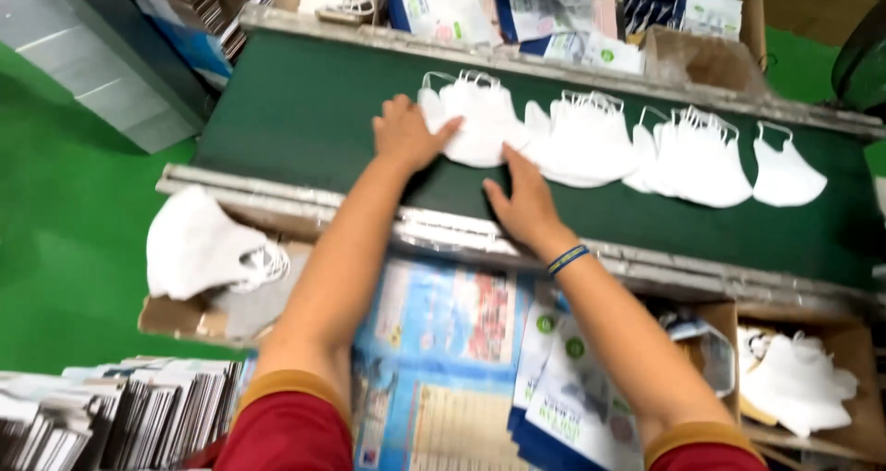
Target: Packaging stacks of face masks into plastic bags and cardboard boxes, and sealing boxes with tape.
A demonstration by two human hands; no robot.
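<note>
White mask stack [480,120] on belt [295,120]; both hands' [406,134] fingers seemingly flat, touching it.

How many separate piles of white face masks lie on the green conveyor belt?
4. One under the left hand and right hand at, a second, a third, and a single mask at the far right. Overlaps may hide more.

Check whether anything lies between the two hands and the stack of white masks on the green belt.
Nothing visible does. The left hand already rests on the left edge of the mask stack, and the right hand touches its lower right edge. Only bare green belt lies around them; the next mask pile sits to the right, overlapping slightly.
</note>
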